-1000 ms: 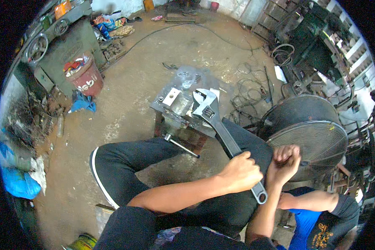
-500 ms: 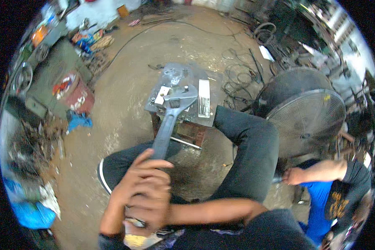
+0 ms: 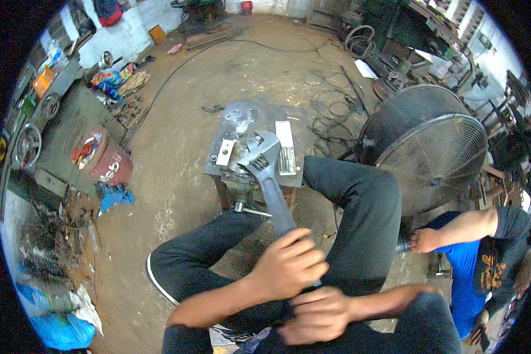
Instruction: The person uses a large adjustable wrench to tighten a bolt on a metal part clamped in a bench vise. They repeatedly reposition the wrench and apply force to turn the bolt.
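Observation:
A large grey adjustable wrench (image 3: 273, 192) slants up from my lap. Its open jaw is over the small metal-topped table (image 3: 295, 115), in front of a vise (image 3: 239, 187) with a bar handle. My left hand (image 3: 292, 264) is wrapped round the wrench's handle. Lower down, my right hand (image 3: 317, 315) is closed at the handle's end, somewhat blurred. On the tabletop lie a small white block with a hole (image 3: 225, 152) and a long white case (image 3: 286, 147). The wrench head partly hides the vise; whether the jaw touches it I cannot tell.
A big drum fan (image 3: 433, 159) stands at the right, with a co-worker's arm (image 3: 460, 233) below it. Cables (image 3: 330, 112) lie on the floor beyond the table. At the left are a red bucket (image 3: 109, 162) and a green machine with handwheels (image 3: 59, 141).
The wrench has swung from leaning right to leaning left, its handle end moving right. My hands, stacked together before, have moved right and now sit apart along the handle.

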A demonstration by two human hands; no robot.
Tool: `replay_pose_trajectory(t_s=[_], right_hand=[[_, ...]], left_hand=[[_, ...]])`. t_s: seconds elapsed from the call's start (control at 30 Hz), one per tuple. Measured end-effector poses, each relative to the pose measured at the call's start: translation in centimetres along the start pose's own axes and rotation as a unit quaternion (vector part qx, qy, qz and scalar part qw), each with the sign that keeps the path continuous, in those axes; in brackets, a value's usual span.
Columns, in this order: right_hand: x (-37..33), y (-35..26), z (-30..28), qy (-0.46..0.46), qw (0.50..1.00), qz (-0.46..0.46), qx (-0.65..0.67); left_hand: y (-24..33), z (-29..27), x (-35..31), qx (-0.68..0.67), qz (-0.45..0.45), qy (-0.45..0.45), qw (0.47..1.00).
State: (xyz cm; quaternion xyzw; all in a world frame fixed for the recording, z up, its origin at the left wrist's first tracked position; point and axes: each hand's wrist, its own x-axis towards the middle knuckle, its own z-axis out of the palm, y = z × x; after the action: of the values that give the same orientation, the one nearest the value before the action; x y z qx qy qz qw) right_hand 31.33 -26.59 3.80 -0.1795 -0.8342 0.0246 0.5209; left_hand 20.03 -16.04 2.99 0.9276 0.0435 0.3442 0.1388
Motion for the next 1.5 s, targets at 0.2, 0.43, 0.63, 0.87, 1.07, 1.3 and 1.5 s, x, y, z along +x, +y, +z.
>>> replay_pose_trajectory(t_s=[0.2,0.43,0.63,0.87,1.07,1.3,1.5], right_hand=[[-4.7,3.1,-13.6,0.363,0.836,0.407,-0.056],[-4.3,7.5,-13.5,0.402,0.799,0.302,0.329],[0.1,1.8,-12.3,0.110,0.828,0.506,-0.215],[-2.9,5.7,-10.6,0.030,0.825,0.432,-0.363],[-4.5,8.0,-14.0,0.002,0.814,0.415,-0.406],[-5.2,10.9,-15.4,0.052,0.823,0.389,-0.412],[-1.7,8.5,-14.7,-0.111,0.740,0.579,-0.324]], left_hand=[[-0.5,7.5,12.6,0.056,-0.076,0.103,0.990],[-0.3,8.0,12.2,0.057,-0.104,0.058,0.991],[-0.5,9.1,11.4,0.052,-0.104,-0.030,0.993],[-1.4,11.8,9.9,0.069,-0.096,-0.111,0.987],[-2.5,13.5,13.2,0.056,-0.160,-0.087,0.982],[-3.6,15.5,15.2,0.100,-0.212,-0.065,0.970],[-3.0,14.4,12.9,-0.072,-0.200,0.027,0.977]])
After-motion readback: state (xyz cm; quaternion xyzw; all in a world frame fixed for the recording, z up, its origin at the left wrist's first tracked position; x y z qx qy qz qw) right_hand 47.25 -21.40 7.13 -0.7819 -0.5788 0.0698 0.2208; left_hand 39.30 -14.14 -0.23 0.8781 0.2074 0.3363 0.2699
